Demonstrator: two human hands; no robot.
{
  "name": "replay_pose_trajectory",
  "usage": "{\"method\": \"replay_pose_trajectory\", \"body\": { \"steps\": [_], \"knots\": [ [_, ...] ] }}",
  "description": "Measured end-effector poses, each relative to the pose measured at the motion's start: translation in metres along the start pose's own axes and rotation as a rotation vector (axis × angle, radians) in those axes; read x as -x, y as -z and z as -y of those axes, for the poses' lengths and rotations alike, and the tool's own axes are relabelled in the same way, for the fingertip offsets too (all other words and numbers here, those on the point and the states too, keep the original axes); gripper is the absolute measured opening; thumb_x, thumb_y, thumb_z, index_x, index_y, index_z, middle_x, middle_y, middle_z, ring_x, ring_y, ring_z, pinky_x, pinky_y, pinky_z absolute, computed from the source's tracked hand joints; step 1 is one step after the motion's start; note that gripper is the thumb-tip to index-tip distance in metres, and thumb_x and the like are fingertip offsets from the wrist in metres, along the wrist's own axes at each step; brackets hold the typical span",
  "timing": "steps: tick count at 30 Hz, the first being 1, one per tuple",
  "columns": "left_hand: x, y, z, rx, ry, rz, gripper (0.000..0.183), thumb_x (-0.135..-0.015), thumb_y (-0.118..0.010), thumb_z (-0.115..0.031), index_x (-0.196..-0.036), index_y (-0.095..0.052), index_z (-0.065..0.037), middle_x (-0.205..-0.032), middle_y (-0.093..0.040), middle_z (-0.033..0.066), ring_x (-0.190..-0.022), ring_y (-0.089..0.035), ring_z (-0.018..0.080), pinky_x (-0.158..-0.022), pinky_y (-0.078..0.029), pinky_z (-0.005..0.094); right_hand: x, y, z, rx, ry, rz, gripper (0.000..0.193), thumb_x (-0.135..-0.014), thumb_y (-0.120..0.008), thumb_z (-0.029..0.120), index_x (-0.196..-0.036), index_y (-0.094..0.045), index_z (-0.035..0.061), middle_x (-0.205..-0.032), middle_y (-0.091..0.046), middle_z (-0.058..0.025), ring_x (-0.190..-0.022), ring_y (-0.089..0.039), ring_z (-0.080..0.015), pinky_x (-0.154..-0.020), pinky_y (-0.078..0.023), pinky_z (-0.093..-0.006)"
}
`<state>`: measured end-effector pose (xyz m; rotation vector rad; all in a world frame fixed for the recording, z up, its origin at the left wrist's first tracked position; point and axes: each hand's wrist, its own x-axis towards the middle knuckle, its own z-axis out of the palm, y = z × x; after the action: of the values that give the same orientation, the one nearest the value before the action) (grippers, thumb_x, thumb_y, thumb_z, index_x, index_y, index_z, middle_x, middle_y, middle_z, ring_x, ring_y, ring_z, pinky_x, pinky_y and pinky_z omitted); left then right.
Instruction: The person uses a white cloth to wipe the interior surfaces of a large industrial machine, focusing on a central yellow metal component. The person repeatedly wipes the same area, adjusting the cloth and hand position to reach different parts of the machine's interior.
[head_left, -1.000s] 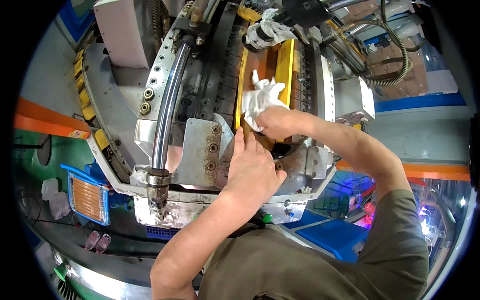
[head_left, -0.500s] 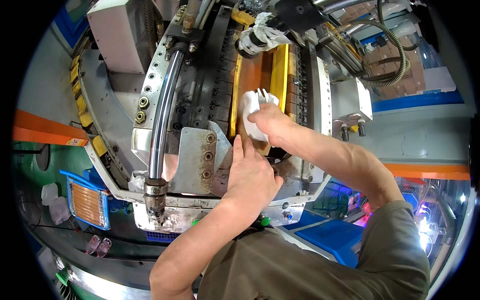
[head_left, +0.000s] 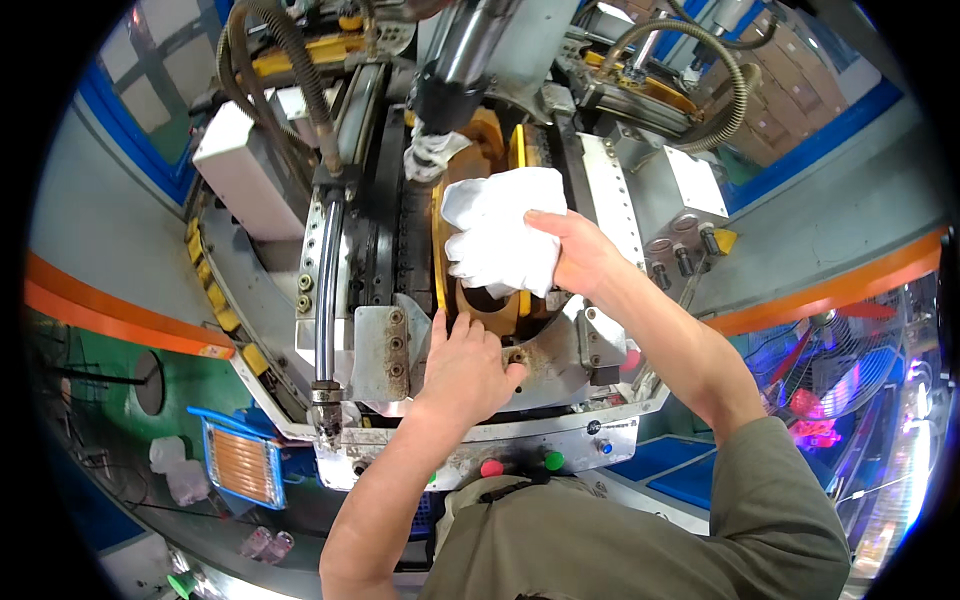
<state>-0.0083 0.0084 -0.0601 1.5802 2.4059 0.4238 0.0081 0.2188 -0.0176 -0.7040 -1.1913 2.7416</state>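
My right hand (head_left: 583, 250) grips a bunched white cloth (head_left: 515, 225) with finger-like folds along its left edge, the thumb lying on top. The cloth is over a long brown-orange mould cavity (head_left: 485, 312) and hides much of its middle. Yellow strips (head_left: 439, 245) line the cavity's two sides. At the near left end of the cavity, my left hand (head_left: 465, 368) is open, fingers stretched out, fingertips at the rim and nothing held. Beside that hand stands a grey metal plate (head_left: 375, 350) with rusty bolts.
A dark cylindrical rod (head_left: 445, 95) with white wrapping at its tip hangs over the far end of the cavity. A shiny piston rod (head_left: 328, 285) runs along the left. Push buttons (head_left: 553, 460) line the front panel. A fan (head_left: 835, 350) stands at right.
My right hand has lifted the white cloth up out of the cavity toward me, and the cloth now shows broader. The view has shifted; my left hand stays at the cavity's near end.
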Motion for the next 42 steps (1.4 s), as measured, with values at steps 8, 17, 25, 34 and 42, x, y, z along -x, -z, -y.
{"method": "replay_pose_trajectory", "body": {
  "steps": [8,17,25,34,42],
  "knots": [
    [-0.001,0.003,-0.005,-0.074,-0.036,-0.026,0.044,-0.083,-0.050,-0.033,-0.102,-0.061,0.005,-0.117,-0.059,0.0188,-0.123,-0.044,0.0330,-0.109,-0.025,0.0534,0.078,0.022,0.019,-0.031,0.145,0.090,0.039,-0.089,-0.057,0.014,-0.123,-0.050,-0.0037,-0.117,-0.061,-0.0156,-0.108,-0.061,-0.0268,-0.096,-0.048,-0.0415],
    [0.054,0.007,-0.052,0.054,-0.125,-0.331,0.050,-0.072,-0.061,-0.011,-0.120,-0.053,0.001,-0.127,-0.051,0.0162,-0.124,-0.043,0.0364,-0.110,-0.026,0.0515,0.133,0.065,0.014,-0.231,0.270,0.141,0.045,-0.088,-0.054,0.013,-0.129,-0.045,-0.0054,-0.124,-0.058,-0.0181,-0.112,-0.059,-0.0301,-0.099,-0.045,-0.0446],
    [0.071,-0.058,-0.084,0.257,-0.388,-0.241,0.045,-0.069,-0.063,-0.013,-0.111,-0.057,0.000,-0.116,-0.057,0.0163,-0.109,-0.051,0.0382,-0.101,-0.037,0.0518,0.187,0.104,-0.004,-0.459,0.310,-0.055,0.048,-0.087,-0.053,0.013,-0.131,-0.044,-0.0050,-0.129,-0.055,-0.0196,-0.117,-0.054,-0.0350,-0.105,-0.038,-0.0504],
    [0.067,-0.108,-0.102,0.371,-0.676,0.092,0.038,-0.074,-0.065,-0.015,-0.110,-0.058,-0.002,-0.107,-0.059,0.0125,-0.105,-0.054,0.0309,-0.094,-0.043,0.0409,0.291,0.115,-0.077,-0.618,0.559,-0.171,0.044,-0.088,-0.053,0.010,-0.129,-0.047,-0.0039,-0.126,-0.057,-0.0189,-0.115,-0.056,-0.0325,-0.104,-0.039,-0.0484],
    [0.060,-0.157,-0.097,0.326,-0.826,0.224,0.044,-0.076,-0.064,-0.016,-0.115,-0.054,0.001,-0.109,-0.059,0.0179,-0.105,-0.054,0.0348,-0.093,-0.043,0.0423,0.361,0.120,-0.142,-0.690,0.708,-0.601,0.045,-0.086,-0.056,0.011,-0.128,-0.046,-0.0017,-0.125,-0.056,-0.0186,-0.115,-0.055,-0.0337,-0.103,-0.040,-0.0499]
  ]
}}
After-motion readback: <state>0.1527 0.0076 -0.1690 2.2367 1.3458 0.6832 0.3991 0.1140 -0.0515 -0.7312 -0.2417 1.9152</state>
